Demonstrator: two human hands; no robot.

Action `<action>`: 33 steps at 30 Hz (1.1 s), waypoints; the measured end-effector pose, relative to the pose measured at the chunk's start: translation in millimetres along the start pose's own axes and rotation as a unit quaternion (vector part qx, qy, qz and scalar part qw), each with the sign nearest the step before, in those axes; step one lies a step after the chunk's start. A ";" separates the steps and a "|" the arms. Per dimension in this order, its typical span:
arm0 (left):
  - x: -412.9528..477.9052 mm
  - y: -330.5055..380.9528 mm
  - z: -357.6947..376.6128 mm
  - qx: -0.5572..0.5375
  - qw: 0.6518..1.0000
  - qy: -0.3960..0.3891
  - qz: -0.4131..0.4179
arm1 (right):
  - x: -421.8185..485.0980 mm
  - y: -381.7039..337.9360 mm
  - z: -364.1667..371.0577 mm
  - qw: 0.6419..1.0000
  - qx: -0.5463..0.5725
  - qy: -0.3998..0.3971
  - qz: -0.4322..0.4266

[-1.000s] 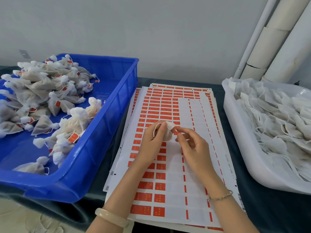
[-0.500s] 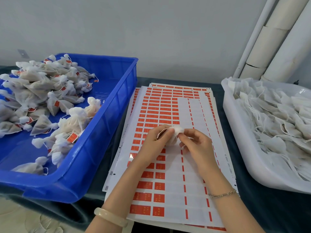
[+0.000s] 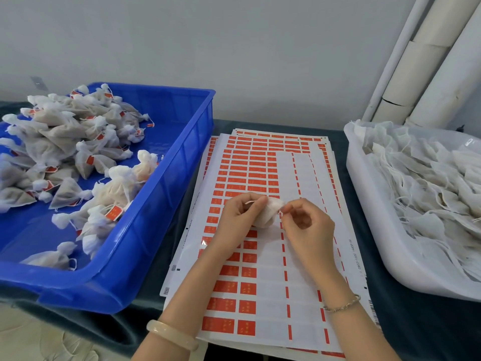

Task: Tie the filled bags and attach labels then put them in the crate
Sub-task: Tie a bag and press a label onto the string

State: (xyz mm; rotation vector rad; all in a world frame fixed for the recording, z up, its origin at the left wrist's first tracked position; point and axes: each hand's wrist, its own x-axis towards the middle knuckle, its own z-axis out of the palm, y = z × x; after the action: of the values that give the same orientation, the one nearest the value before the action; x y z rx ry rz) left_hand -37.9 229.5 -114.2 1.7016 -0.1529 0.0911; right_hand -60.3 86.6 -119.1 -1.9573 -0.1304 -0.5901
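view from my head, looking down at my two hands over a dark table (image 3: 416,324). my left hand (image 3: 238,217) is curled round a small white filled bag (image 3: 270,213), cupping its round body from the left, with a loop of string (image 3: 250,202) showing over my fingers. my right hand (image 3: 309,226) is just to the right of it, thumb and forefinger pinched together at the bag's gathered neck, the other fingers loosely curled. whether they pinch cloth or string is too small to tell. the bag lies between the hands, its long axis running roughly left to right, body toward my left hand and neck toward my right. no label shows on it, so i judge this is the tying step, with labelling and the crate to come. both hands hover over a stack of label sheets (image 3: 260,168), rows of red labels on white backing. the right columns are peeled bare, and the nearest red labels lie under and just left of my left hand. the blue crate (image 3: 166,220), holding a heap of tied, labelled bags (image 3: 78,152), is to the left, nearer my left hand, so that hand looks best placed to carry the bag over the rim. a white tray (image 3: 364,204) of untied bags (image 3: 429,183) sits to the right.
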 end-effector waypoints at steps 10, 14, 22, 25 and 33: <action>-2.7 2.8 -2.8 -0.057 0.998 -0.012 0.000 | -0.2 2.7 1.4 0.997 -0.071 0.004 -0.043; -5.3 7.2 -7.7 -0.065 0.996 -0.051 -0.030 | 0.8 2.5 -0.3 0.999 -0.029 0.009 -0.020; -3.1 7.4 -8.8 -0.101 0.994 -0.016 -0.030 | -2.9 -6.0 -1.0 0.998 0.046 -0.024 -0.044; -1.5 5.8 -6.4 -0.100 0.995 0.000 -0.030 | -5.5 -6.9 0.5 0.997 0.043 -0.020 -0.064; -2.1 -3.1 -1.1 -0.061 0.997 -0.037 -0.007 | -6.8 -7.2 2.9 0.989 -0.005 -0.023 -0.143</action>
State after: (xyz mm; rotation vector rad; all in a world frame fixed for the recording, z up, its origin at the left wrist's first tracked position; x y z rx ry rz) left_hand -39.5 231.1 -117.5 1.5840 -0.1970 0.0082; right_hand -67.7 93.5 -117.2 -1.9771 -0.4436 -0.7321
